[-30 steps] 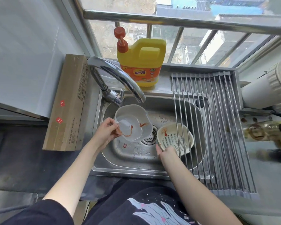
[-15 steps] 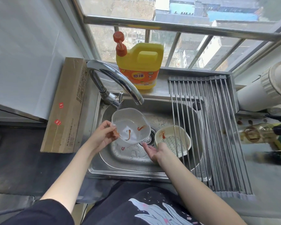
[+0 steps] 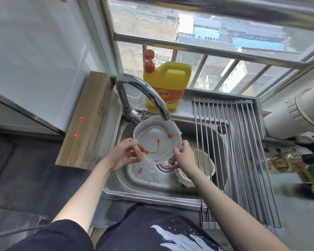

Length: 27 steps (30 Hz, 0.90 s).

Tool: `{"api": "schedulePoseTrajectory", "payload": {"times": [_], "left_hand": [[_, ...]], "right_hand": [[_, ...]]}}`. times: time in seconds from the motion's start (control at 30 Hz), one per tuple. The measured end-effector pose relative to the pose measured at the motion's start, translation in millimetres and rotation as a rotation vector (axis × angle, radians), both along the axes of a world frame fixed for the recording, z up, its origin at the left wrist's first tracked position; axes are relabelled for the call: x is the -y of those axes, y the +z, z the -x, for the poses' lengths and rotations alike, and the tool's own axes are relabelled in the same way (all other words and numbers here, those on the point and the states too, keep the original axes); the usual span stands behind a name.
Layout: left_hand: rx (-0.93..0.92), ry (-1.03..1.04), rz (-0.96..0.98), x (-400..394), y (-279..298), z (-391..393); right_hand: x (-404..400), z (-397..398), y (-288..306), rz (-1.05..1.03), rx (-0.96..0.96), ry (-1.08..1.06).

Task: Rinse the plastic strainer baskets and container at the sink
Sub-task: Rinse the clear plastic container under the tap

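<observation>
both hands grip the container [image 3: 157, 142] under the tap [image 3: 145, 95]: left hand [image 3: 122, 155] at its 8 o'clock rim, right hand [image 3: 183, 156] at 4. strainer [image 3: 204, 169] sits in the sink [image 3: 152, 180], at the container's 4 o'clock.

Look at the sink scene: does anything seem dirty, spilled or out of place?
Yes. Red-orange sauce streaks smear the inside of the clear container, held tilted under the faucet by the left hand and right hand. No water is visibly running.
</observation>
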State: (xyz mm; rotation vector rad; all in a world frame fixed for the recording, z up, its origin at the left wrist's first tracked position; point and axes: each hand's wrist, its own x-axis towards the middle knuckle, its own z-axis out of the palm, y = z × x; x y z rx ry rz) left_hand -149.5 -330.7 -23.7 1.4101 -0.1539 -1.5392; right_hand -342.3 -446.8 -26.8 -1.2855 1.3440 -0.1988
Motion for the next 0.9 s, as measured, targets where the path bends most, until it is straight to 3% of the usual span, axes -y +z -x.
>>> {"api": "schedulePoseTrajectory", "payload": {"times": [0.2,0.33,0.43,0.53,0.6,0.73,0.9], "left_hand": [[0.262,-0.036,-0.290,5.0,-3.8,7.1],[0.293,-0.010,-0.350,1.6,-8.8,11.4],[0.294,-0.047,-0.380,-3.7,-9.4,14.6],[0.278,-0.062,-0.391,-6.4,-5.9,17.0],[0.268,-0.054,-0.391,-5.7,-2.0,17.1],[0.260,-0.035,-0.372,3.5,13.1,14.4],[0.296,-0.109,-0.409,30.5,56.6,2.1]], "right_hand": [[8.4,-0.8,5.3,0.109,-0.084,0.182],[34.4,-9.7,12.3,0.429,-0.303,0.245],[54.5,-36.2,25.5,0.570,-0.126,0.384],[65.5,-70.6,44.4,0.694,-0.078,0.603],[74.8,-84.2,60.4,0.850,-0.043,0.566],[103.4,-90.0,101.6,1.079,0.136,0.268],[152.3,-130.4,152.1,1.172,0.175,0.425]]}}
